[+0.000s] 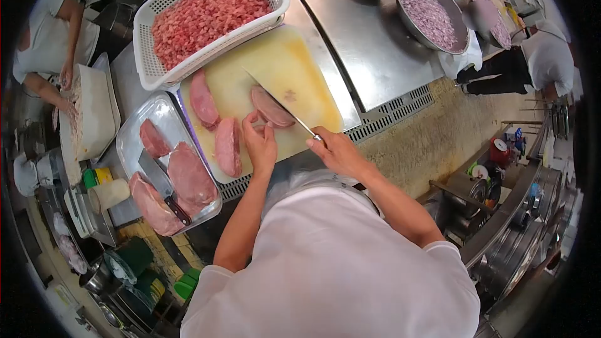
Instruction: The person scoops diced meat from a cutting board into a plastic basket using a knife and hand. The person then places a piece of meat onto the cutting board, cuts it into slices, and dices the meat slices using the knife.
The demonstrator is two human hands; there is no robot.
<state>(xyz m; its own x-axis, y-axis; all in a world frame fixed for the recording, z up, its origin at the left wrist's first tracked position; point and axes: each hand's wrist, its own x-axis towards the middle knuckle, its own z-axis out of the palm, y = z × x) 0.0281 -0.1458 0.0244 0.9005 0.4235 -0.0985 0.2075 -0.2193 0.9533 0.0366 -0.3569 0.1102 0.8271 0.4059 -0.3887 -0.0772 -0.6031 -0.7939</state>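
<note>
My right hand (335,150) is closed round the handle of a long knife (285,107), its blade slanting up and left over a piece of meat (270,107) on the yellowish cutting board (307,81). Beside that piece, my left hand (259,141) has its fingers bent at the meat's lower left edge; whether they pinch anything is too small to tell. Two more cuts, a long pink one (203,100) and a pale one (228,148), lie on the board to the left of my left hand.
A white basket of diced meat (141,37) overlaps the board's upper left. Left, a metal tray (134,131) holds meat and another knife (164,189). Bowls, one with chopped onion (400,6), stand upper right. One person (59,56) works left; another (544,56) stands right.
</note>
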